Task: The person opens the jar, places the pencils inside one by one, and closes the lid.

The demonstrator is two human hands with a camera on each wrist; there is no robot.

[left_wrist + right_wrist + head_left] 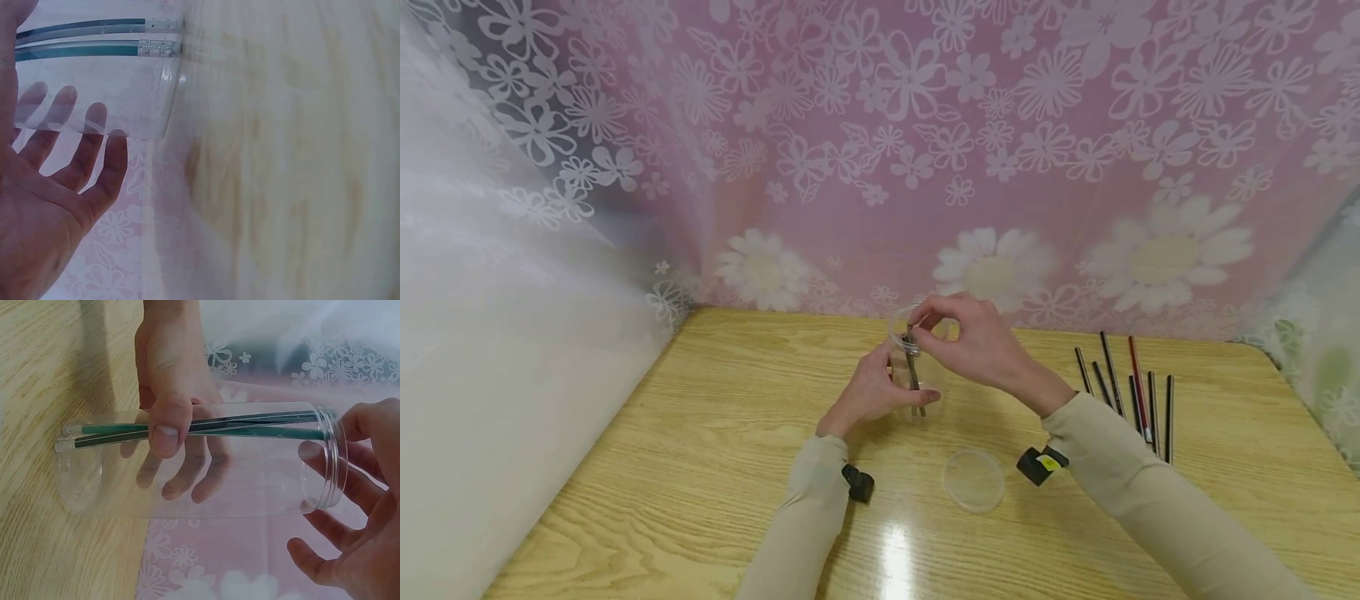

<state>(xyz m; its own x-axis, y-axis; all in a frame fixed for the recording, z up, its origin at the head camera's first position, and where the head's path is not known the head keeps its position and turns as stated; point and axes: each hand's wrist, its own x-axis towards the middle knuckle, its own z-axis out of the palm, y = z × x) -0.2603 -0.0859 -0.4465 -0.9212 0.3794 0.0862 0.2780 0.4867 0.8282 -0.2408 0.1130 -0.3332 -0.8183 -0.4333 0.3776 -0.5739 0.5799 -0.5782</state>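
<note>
My left hand [876, 392] holds a clear plastic jar [250, 481] upright near the table's far edge, thumb across its front and fingers round the back. Two dark green pencils [244, 430] lean inside it, metal-banded eraser ends down on the base, the other ends near the rim. At the jar's mouth is my right hand [973, 337], its thumb and fingers bent but spread apart around the rim. In the left wrist view, the left fingers [94, 119] show partly through the jar wall. A round clear lid [973, 481] lies on the table, nearer me.
Several dark pencils [1168, 417] and a red one [1138, 387] lie side by side on the wooden table [700, 483] at the right, partly behind my right sleeve. A pink flowered curtain [865, 183] hangs along the back edge, with pale sheeting [512, 333] at the left.
</note>
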